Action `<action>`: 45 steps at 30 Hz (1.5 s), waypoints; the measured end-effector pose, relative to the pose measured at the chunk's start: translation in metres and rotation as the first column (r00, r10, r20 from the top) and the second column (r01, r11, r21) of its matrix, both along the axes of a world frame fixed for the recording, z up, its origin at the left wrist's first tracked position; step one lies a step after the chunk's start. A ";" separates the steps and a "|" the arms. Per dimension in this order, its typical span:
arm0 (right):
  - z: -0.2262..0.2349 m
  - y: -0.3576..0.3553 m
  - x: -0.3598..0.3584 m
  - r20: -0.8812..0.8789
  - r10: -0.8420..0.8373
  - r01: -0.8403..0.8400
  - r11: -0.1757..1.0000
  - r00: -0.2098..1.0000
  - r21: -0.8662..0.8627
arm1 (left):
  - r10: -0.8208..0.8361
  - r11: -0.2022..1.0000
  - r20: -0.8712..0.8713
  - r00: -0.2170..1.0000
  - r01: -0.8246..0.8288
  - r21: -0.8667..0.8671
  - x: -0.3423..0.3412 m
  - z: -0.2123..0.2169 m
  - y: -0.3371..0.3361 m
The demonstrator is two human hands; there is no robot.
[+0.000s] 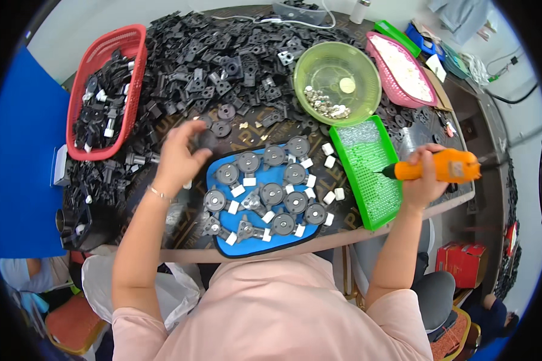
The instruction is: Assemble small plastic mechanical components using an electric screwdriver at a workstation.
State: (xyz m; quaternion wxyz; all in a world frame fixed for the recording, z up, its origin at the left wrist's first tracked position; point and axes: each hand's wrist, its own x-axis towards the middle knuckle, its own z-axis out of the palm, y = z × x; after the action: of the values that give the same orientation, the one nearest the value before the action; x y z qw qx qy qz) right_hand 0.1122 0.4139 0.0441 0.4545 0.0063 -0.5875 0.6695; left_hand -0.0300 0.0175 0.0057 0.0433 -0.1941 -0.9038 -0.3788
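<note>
the left hand (180,150) curves around a blurred black disc (207,141) near the blue mat (256,245), grip impossible to tell; the right hand (426,175) wraps an orange screwdriver (454,165), its tip over the green tray (353,185).

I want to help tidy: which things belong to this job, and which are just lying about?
Likely the job:
orange screwdriver in right hand
dark disc by left hand
blue mat
green tray

Likely just lying about:
red box
bottle
cloth
</note>
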 end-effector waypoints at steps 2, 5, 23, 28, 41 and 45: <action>0.018 -0.015 0.008 -0.035 0.076 -0.077 0.997 0.997 -0.024 | -0.295 0.955 -0.051 0.954 0.295 -0.015 0.037 0.022 0.001; 0.030 -0.041 0.012 -0.092 0.249 -0.251 0.968 0.964 -0.016 | -0.447 0.884 0.174 0.877 0.463 -0.062 0.084 0.039 0.003; 0.025 -0.170 0.006 -0.071 0.697 -0.699 0.715 0.714 -0.003 | -0.280 0.946 0.009 0.960 0.278 -0.170 0.145 0.021 0.006; 0.029 -0.180 0.006 -0.054 0.717 -0.719 0.693 0.695 -0.059 | -0.080 0.967 0.008 0.997 0.080 -0.244 0.159 0.007 0.014; 0.019 -0.195 -0.002 0.054 0.719 -0.721 0.693 0.693 0.028 | -0.187 0.966 0.058 0.981 0.195 -0.171 0.149 -0.002 0.010; 0.016 -0.200 -0.007 0.056 0.739 -0.741 0.669 0.672 0.066 | -0.186 0.966 0.050 0.981 0.192 -0.172 0.145 -0.002 0.008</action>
State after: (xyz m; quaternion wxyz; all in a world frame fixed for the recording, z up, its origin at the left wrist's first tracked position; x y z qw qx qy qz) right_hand 0.1057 0.2136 0.0598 0.1367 0.2542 -0.5673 0.7713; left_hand 0.1154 0.0258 0.0035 -0.0253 -0.2762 -0.9118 -0.3028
